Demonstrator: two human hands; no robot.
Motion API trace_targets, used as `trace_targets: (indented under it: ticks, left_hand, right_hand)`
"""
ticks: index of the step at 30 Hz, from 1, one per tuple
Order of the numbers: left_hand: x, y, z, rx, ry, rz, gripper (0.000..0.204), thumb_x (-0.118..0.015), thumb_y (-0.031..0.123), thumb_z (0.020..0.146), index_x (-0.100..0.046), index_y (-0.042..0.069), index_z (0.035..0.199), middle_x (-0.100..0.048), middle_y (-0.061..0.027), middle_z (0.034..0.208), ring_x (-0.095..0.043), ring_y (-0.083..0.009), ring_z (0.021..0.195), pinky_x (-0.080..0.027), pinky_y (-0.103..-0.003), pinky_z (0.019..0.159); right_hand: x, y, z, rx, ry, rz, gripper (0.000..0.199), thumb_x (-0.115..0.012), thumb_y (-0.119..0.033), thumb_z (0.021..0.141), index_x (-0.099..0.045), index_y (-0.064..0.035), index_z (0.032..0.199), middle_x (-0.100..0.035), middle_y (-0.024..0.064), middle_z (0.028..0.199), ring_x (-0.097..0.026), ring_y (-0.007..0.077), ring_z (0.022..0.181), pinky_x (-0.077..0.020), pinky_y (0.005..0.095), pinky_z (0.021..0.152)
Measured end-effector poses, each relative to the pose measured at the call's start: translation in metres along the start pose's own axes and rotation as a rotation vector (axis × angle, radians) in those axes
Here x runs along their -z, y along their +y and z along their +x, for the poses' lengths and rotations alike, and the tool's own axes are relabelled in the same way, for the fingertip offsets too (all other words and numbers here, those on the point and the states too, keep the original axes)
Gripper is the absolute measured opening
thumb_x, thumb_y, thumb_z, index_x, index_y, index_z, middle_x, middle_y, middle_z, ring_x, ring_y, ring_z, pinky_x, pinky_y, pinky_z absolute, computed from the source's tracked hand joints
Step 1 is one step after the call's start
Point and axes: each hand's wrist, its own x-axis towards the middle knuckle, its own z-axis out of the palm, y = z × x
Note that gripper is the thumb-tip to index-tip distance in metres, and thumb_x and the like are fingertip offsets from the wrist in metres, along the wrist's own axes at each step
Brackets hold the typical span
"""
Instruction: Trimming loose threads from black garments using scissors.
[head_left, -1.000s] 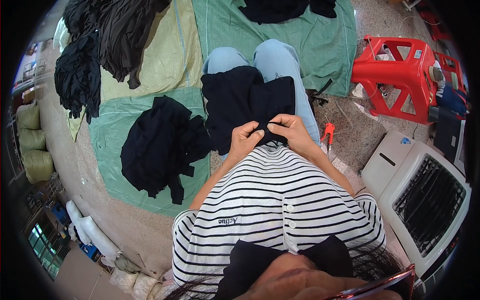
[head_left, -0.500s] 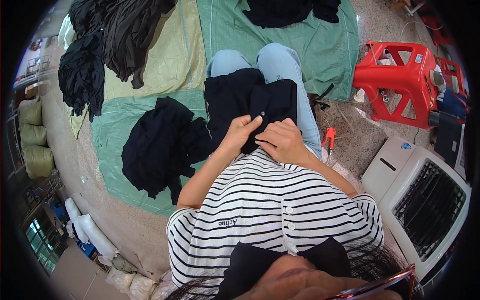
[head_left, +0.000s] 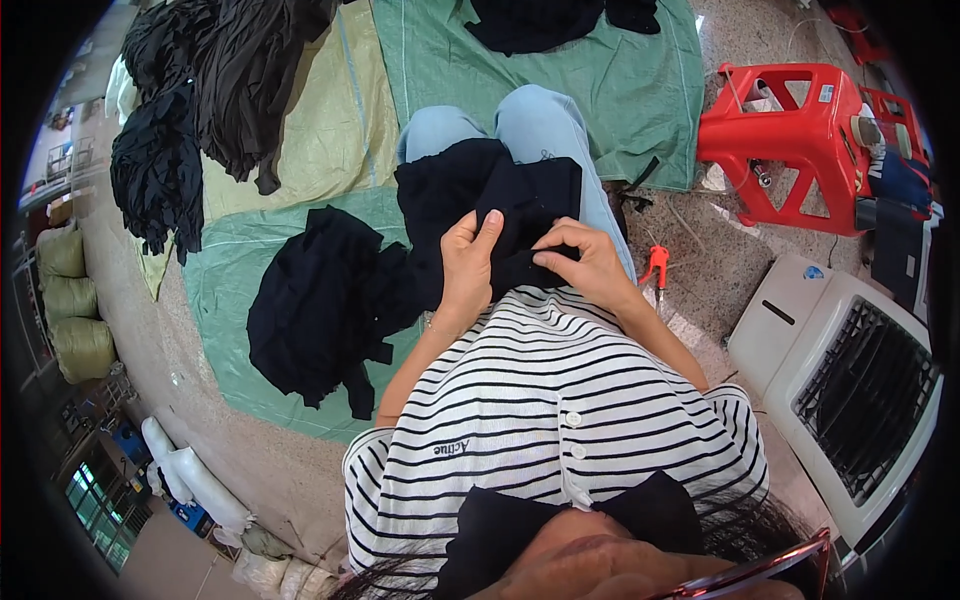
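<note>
The left hand (head_left: pixel 468 262) lies flat on a dark navy garment (head_left: pixel 500 215) spread over the lap, fingers together and extended, pressing the cloth down so that it holds steady. Just beside it, the right hand (head_left: pixel 585 262) is closed in a pinch on a fold of the same garment, thumb and fingertips drawn together on the fabric near its lower edge, apparently to pick at or check a seam. The garment drapes over the light blue jeans (head_left: pixel 530 125) beyond both hands, so the knees carry it like a worktop. Just right of the right hand, on the stone floor (head_left: pixel 720 270), lies a small pair of red-handled thread snips (head_left: pixel 656 268), kept within easy reach. To the left of the left hand a crumpled heap of dark garments (head_left: pixel 325 300) sits on a green tarpaulin (head_left: pixel 225 290), which keeps the cloth off the floor. Further right of the right hand stands a white air cooler (head_left: pixel 840 370) with a dark grille, and beyond it a red plastic stool (head_left: pixel 800 140). Far ahead of the hands another dark garment (head_left: pixel 540 20) lies on a second green sheet (head_left: pixel 600 100), and far off to the left more dark clothing (head_left: pixel 215 90) is piled on a pale yellow sheet (head_left: pixel 320 130).
</note>
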Motion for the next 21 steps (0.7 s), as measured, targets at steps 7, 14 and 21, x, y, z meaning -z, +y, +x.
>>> trace_targets:
  ticks: [7,14,21]
  left_hand:
    - [0.002,-0.006,-0.002,-0.089,-0.007,0.244,0.02,-0.072,0.01,0.092,-0.064,0.002,0.076,-0.054,0.0094,0.071,-0.041,0.0002,0.065,-0.034,-0.02,0.054]
    - [0.014,-0.002,-0.002,-0.023,-0.104,0.364,0.018,-0.073,0.008,0.089,-0.064,0.001,0.074,-0.053,0.0087,0.07,-0.042,0.0004,0.064,-0.033,-0.019,0.053]
    - [0.028,0.006,-0.001,0.102,-0.292,0.309,0.013,-0.072,0.005,0.088,-0.067,0.001,0.077,-0.061,0.0049,0.072,-0.048,0.0,0.064,-0.039,-0.018,0.057]
  right_hand:
    - [-0.01,0.002,-0.005,-0.2,-0.065,0.408,0.009,-0.07,-0.005,0.089,-0.068,0.0007,0.096,-0.065,-0.0022,0.088,-0.057,0.0031,0.081,-0.0468,0.0207,0.073]
    - [-0.009,-0.003,-0.004,-0.112,0.035,0.338,0.009,-0.07,-0.006,0.09,-0.067,0.0007,0.094,-0.065,-0.0021,0.09,-0.056,0.0037,0.085,-0.0464,0.0208,0.076]
    - [-0.017,-0.003,-0.008,0.327,0.171,-0.241,0.018,-0.074,0.005,0.076,-0.066,0.0002,0.091,-0.062,0.0113,0.082,-0.062,0.0236,0.072,-0.0476,0.0292,0.062]
